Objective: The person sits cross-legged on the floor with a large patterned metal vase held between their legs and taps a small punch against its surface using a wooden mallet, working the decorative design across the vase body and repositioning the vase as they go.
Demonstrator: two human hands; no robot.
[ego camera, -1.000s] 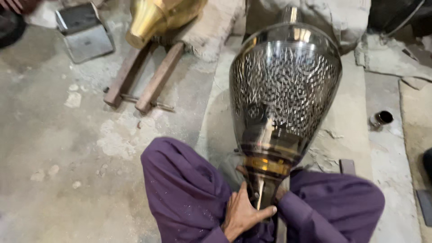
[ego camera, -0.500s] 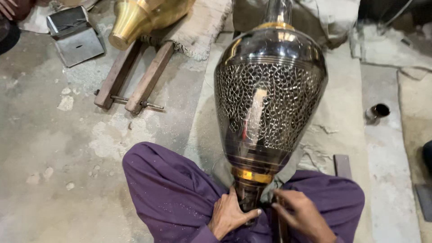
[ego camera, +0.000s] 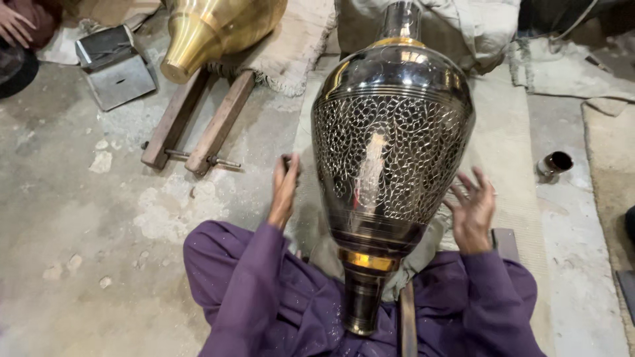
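Sitting on a concrete floor [ego camera: 86, 251] in purple clothing, a person steadied one large dark metal vase with a fine engraved leaf pattern and brass bands [ego camera: 390, 165], which lay tilted across the lap, its narrow foot pointing toward the person and its neck away. The left hand [ego camera: 284, 192] was raised just beside the vase's left flank, its fingers curled around a small dark object too blurred to identify. The right hand [ego camera: 471, 208] hovered at the vase's right flank, fingers spread wide and holding nothing; whether either hand actually touched the metal could not be told. The vase thus stood between the two hands, its widest part level with them.

Beyond the left hand, one pair of wooden bars joined by a metal rod [ego camera: 195, 125] lay on the floor. One plain golden brass vase [ego camera: 211, 30] rested above them, partly on a frayed beige mat [ego camera: 291, 46]. One grey metal box [ego camera: 116, 66] sat at upper left, near another person's hand [ego camera: 14, 23] at the frame's corner. One small dark round pot [ego camera: 554, 163] stood on the floor well to the right of the right hand. A pale woven mat [ego camera: 509, 152] lay under the dark vase.
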